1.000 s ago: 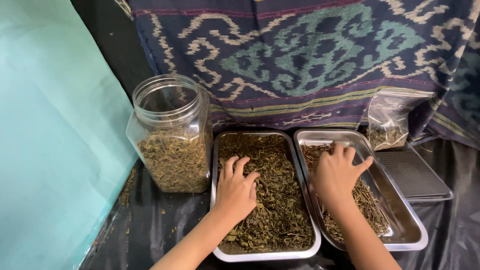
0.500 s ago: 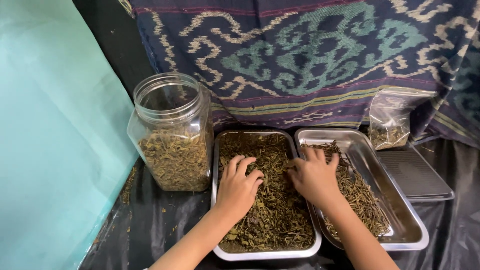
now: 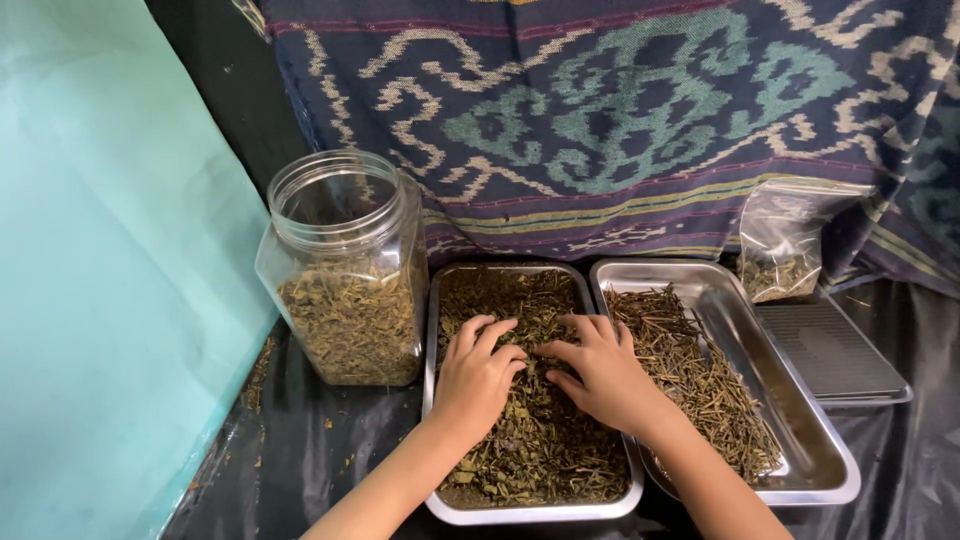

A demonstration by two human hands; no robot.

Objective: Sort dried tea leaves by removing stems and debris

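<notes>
Your left hand (image 3: 478, 375) and your right hand (image 3: 598, 368) are both down in the left tray (image 3: 432, 400), the shiny metal one right in front of you. The hands sit close together, fingertips nearly meeting, and both lie flat on the dried leaves (image 3: 540, 450). The fingers are spread and a little bent, pressing into the pile. They are not closed around anything that I can see.

The dried leaves are green-brown, flaky and crumbly, and they fill the left tray almost from end to end.

The right tray (image 3: 800, 440) touches the left one along its long side. It holds thin dry stems (image 3: 700, 370) (they look like little sticks), heaped on its left half. The right half is bare shiny metal.

A clear plastic jar (image 3: 345, 270) with no lid stands just beside the left tray, on its left. It is about half full of the same kind of leaves. A small clear bag (image 3: 785, 245) with a few leaves stands behind the right tray, leaning on the patterned cloth (image 3: 620, 110). A flat dark lid (image 3: 830, 350) lies at the right tray's far right edge.

There is little room between the jar and the trays. More open black sheet (image 3: 300, 450) shows near you on the left, beside the blue-green wall (image 3: 100, 300).
</notes>
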